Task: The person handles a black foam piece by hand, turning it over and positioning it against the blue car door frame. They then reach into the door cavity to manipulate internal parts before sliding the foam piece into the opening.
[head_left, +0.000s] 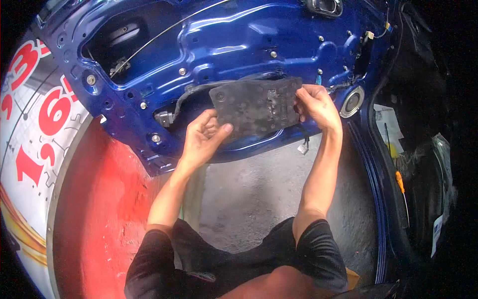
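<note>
Left hand point(203, 137) and right hand point(318, 107) pinch opposite ends of a dark panel point(256, 108) before the blue door point(224, 45).

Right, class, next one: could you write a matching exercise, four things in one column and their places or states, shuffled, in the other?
Things
1. dark flat plate
2. orange-handled tool
3. round ring-shaped part
4. banner with red numbers

Places or states
A. at the picture's left edge
B. held up between the left hand and the right hand
C. set in the blue metal panel
D. at the picture's right, against a dark surface

Right pairs: 1-B, 2-D, 3-C, 4-A
</note>
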Tool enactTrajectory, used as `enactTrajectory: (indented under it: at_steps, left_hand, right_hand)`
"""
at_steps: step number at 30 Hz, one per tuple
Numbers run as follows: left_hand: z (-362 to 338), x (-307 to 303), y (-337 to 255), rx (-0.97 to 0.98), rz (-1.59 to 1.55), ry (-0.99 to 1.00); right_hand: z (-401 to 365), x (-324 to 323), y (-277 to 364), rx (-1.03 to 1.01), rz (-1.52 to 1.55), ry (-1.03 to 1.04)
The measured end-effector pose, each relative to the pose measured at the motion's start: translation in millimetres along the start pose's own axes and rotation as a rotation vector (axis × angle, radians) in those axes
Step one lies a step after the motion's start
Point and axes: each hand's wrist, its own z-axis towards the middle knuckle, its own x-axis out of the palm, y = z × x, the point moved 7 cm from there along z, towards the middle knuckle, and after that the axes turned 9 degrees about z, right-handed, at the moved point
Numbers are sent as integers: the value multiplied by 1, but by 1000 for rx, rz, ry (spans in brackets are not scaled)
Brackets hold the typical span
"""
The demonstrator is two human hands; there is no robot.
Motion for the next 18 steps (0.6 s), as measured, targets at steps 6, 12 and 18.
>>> enactTrajectory:
  at_steps: [6,12,18]
  left_hand:
    - [2,-1,0,13,-28,19]
    - [4,3,10,11,-159,31]
    - [4,11,20,-9,-115,159]
  right_hand:
    - [1,4,0,11,-51,13]
    - [3,7,-12,81,-144,61]
    - [1,11,-10,145,-313,57]
